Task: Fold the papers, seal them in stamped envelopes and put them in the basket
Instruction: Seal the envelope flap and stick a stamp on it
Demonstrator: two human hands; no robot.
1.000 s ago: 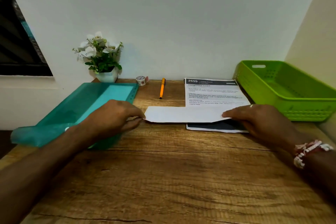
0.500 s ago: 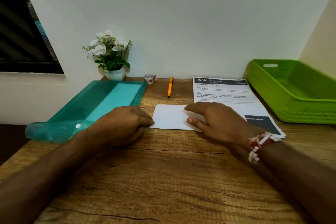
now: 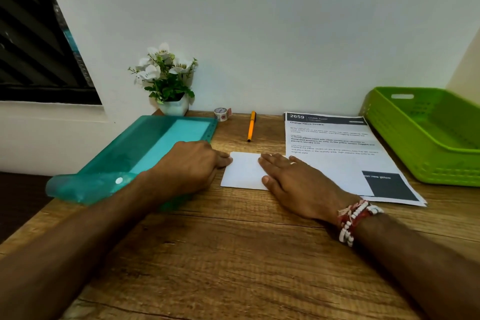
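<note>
Pressing folded paper (image 3: 242, 170) flat with straight-fingered, open right hand (image 3: 298, 184); steadying its left edge with left hand (image 3: 192, 163), grip there impossible to tell. Best swept firmly along the crease.

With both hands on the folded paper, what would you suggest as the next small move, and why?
Probably sweep the right hand across the folded paper to flatten the fold. Its fingers lie flat on the sheet, the left hand touches its left edge, and no envelope is visible yet.
</note>
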